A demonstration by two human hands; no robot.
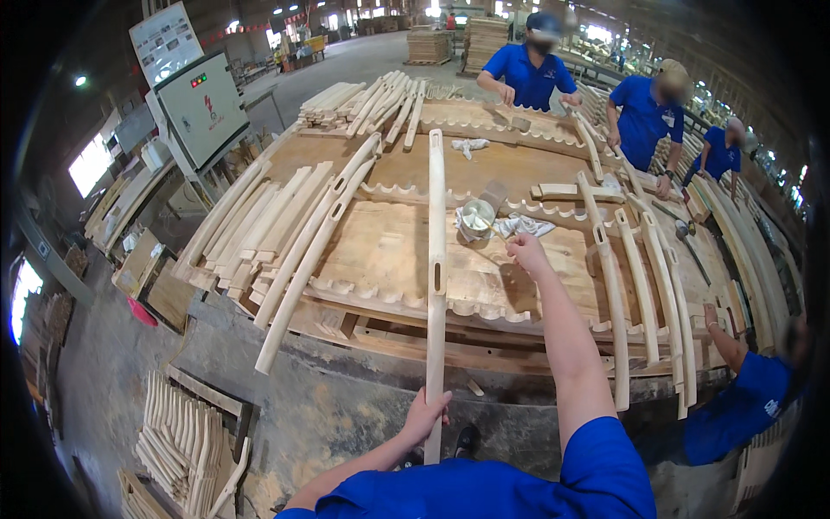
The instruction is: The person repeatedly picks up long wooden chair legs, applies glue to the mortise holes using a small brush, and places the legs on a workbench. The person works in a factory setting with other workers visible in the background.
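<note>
We are clamping our left hand (425, 417) around the near end of the long wooden rail (436, 259), which looks stiff and light. Beyond its slot, our right hand (526, 253) is pinching a brush by the glue pot (476, 216).

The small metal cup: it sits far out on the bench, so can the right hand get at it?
Probably yes: the right hand is already stretched out beside the metal cup, with only a white rag nearby and nothing between them.

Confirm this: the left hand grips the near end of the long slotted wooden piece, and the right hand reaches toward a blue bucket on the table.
Not quite. In the head view the right hand reaches toward a small white pot, not a blue bucket. The left hand does grip the near end of the long slotted wooden piece.
</note>
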